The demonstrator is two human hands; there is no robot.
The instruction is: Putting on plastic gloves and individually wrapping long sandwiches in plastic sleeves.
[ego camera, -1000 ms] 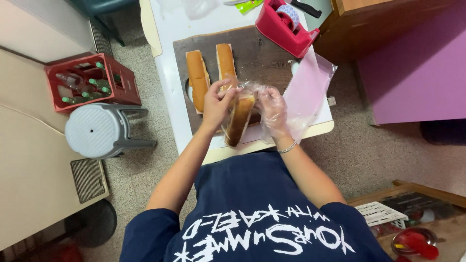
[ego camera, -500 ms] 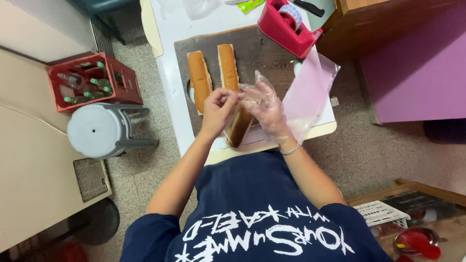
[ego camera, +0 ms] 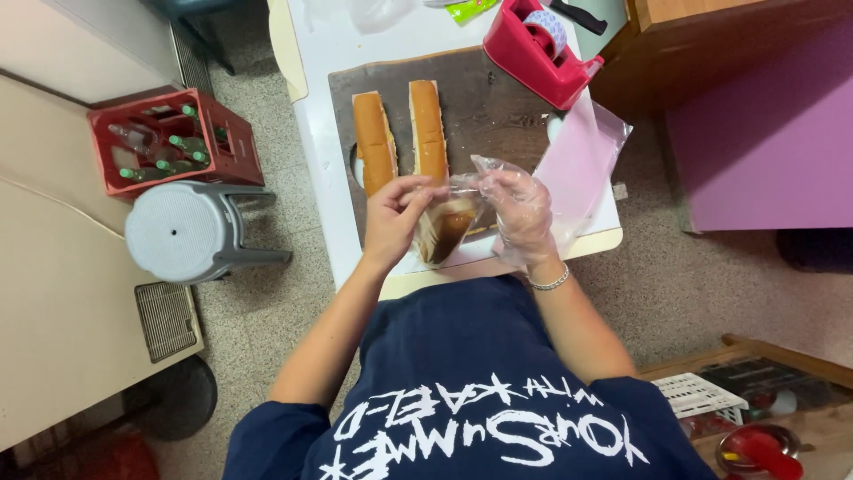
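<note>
At the table's [ego camera: 320, 53] near edge, we pinch a clear bag's [ego camera: 462, 191] mouth with our bare left hand [ego camera: 395, 218], while our gloved right hand [ego camera: 524, 213] grips the other side, likely to hold it open around a loaf [ego camera: 444, 233]. Beyond, two loaves [ego camera: 400, 133] lie on a dark board [ego camera: 489, 102], a red tape dispenser [ego camera: 538, 53] at its corner.

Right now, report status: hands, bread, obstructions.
Left hand and gloved right hand both grip clear bag around bread roll. Two rolls lie just beyond on dark board. Nothing blocking.
</note>
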